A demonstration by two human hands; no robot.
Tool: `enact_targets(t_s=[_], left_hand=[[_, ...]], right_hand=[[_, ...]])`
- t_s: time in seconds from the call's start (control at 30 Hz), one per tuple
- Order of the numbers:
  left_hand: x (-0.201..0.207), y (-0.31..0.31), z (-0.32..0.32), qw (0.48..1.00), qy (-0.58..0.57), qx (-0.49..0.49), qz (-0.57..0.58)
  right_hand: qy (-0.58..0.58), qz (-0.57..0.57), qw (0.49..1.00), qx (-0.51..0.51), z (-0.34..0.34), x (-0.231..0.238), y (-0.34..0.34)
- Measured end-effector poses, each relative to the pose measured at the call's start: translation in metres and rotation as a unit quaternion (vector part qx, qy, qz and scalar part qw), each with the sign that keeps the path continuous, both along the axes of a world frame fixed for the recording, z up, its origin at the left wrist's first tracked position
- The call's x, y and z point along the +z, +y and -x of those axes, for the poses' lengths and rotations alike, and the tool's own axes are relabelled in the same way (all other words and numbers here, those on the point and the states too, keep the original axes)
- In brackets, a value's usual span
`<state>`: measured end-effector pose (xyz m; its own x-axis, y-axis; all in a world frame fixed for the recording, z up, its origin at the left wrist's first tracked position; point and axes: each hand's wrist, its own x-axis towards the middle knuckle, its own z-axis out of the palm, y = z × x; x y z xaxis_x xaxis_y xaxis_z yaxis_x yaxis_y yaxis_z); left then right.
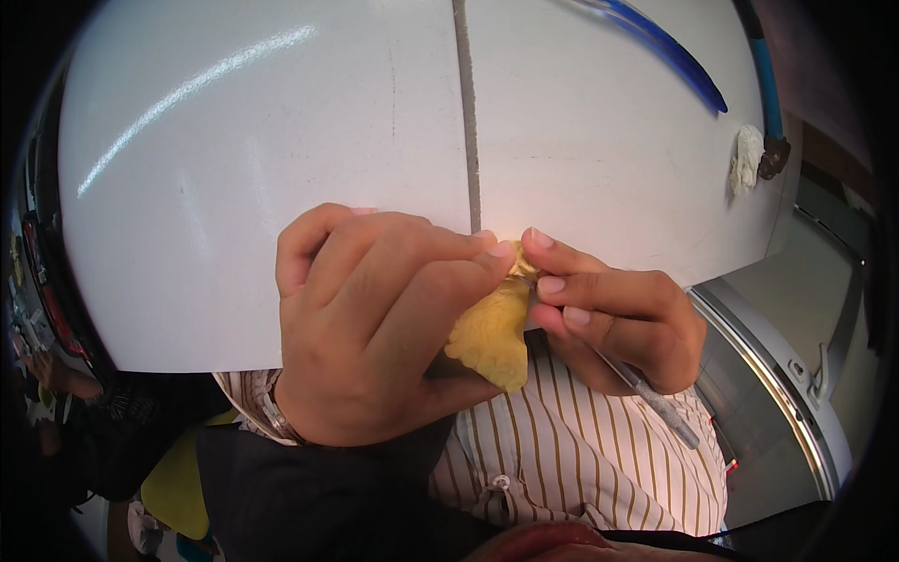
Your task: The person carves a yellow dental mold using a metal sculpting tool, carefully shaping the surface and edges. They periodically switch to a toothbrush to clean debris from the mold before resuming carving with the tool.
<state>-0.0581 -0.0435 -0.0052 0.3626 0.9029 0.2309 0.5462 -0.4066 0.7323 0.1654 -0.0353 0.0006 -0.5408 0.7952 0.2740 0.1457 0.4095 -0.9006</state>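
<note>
A: What is closest?

B: A brown-striped shirt (pixel 581 459) with a button, below the yellow piece (pixel 496 332). The piece is lumpy, wide at its lower end and narrow at the top. It is held up in front of the shirt, at the table's near edge.

A: How is it held?

B: The left hand (pixel 375 318) comes from the piece's left, back of the hand toward us. Its fingers are bent close together, pinching the piece between fingertips at the top and the thumb along the lower edge.

A: And the other hand?

B: The right hand (pixel 623 323) is just right of the piece. Its curled fingers pinch a slim metal tool (pixel 667 412), whose knurled handle slants down and away from the piece. Fingertips of both hands meet near the piece's top; they hide whether the tool's tip touches it.

A: What lies beyond?

B: A glossy white table (pixel 243 187), with a dark seam (pixel 466 112) running away from the piece. Beyond the piece and to its right are a crumpled white tissue (pixel 746 159), a blue-handled tool (pixel 768 84) beside it and, farther off, a curved blue strip (pixel 670 51).
</note>
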Motion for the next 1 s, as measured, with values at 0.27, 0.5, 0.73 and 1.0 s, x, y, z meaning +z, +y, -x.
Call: enact_targets(t_s=[0.27,0.5,0.73,1.0], left_hand=[[0.002,0.002,0.0,1.0,0.011,-0.009,-0.004],[0.001,0.003,0.0,1.0,0.01,-0.012,-0.007],[0.0,0.001,0.0,1.0,0.006,-0.005,-0.008],[0.003,0.001,-0.001,1.0,0.012,-0.003,-0.001]], right_hand=[[-0.045,0.034,0.997,-0.053,0.01,0.014,0.0],[-0.036,0.031,0.998,-0.033,0.007,0.011,0.004],[0.028,0.021,0.999,-0.006,0.0,-0.002,-0.001],[0.047,0.054,0.997,0.001,0.0,0.002,0.001]])
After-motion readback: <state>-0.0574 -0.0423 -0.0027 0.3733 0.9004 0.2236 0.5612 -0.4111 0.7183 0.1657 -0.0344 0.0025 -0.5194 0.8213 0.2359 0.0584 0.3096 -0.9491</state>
